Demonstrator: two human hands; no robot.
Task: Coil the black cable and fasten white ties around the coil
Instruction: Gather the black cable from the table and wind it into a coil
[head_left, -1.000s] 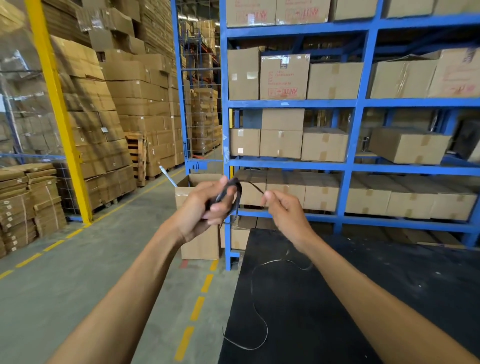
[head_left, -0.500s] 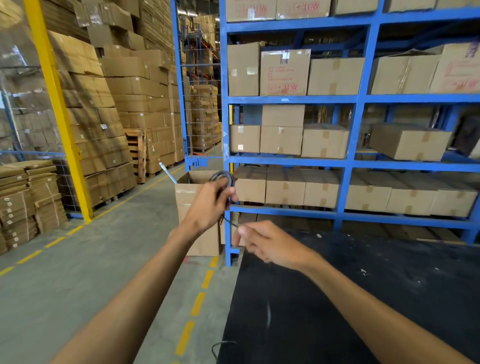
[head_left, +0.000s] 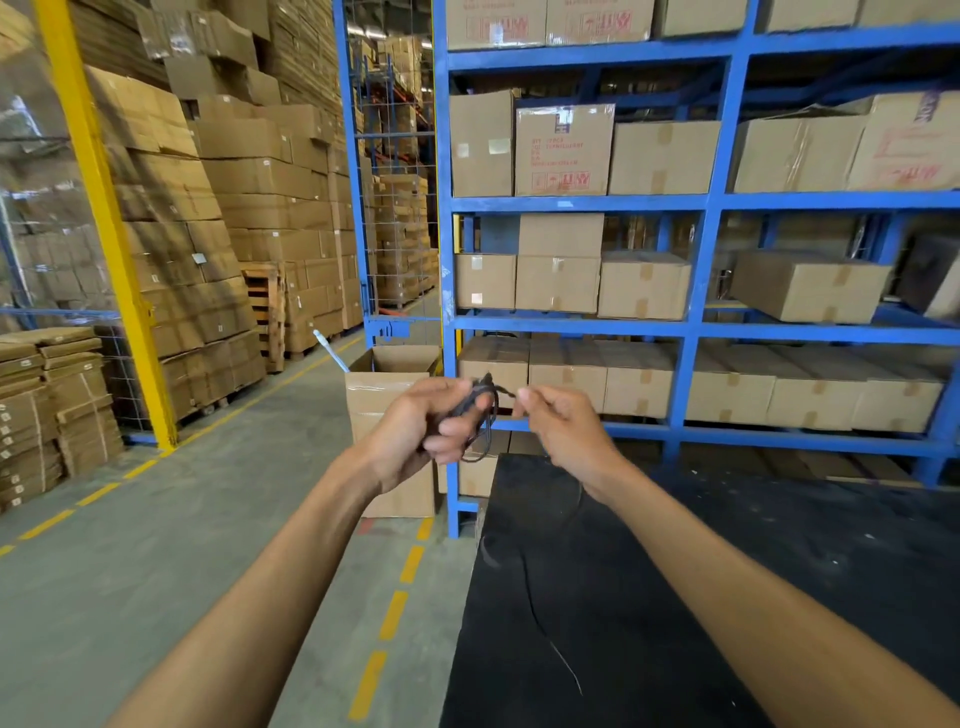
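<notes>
Several tiers of blue shelving fill the right side ahead of you, each level loaded with brown cardboard boxes. To your left, stacked cartons rise behind a yellow post, and a grey concrete floor with a dashed yellow line runs down the aisle between them. A black work surface lies in front of you on the right, its near corner close to the foot of the shelving. An open cardboard box stands on the floor just beside the shelving's end post, with a pale stick-like item poking out of it; what that item is cannot be told.

Your two forearms reach forward and meet above the far edge of the black surface. Your left hand is curled closed around the coiled part of the black cable — the loops bunch between thumb and fingers, and a few hang below them. Your right hand sits just beside it, thumb and forefinger pinched together on the strand leading out of the coil. From under your right wrist a thin loose tail of the cable trails down across the black surface toward you, ending free near its lower middle.
</notes>
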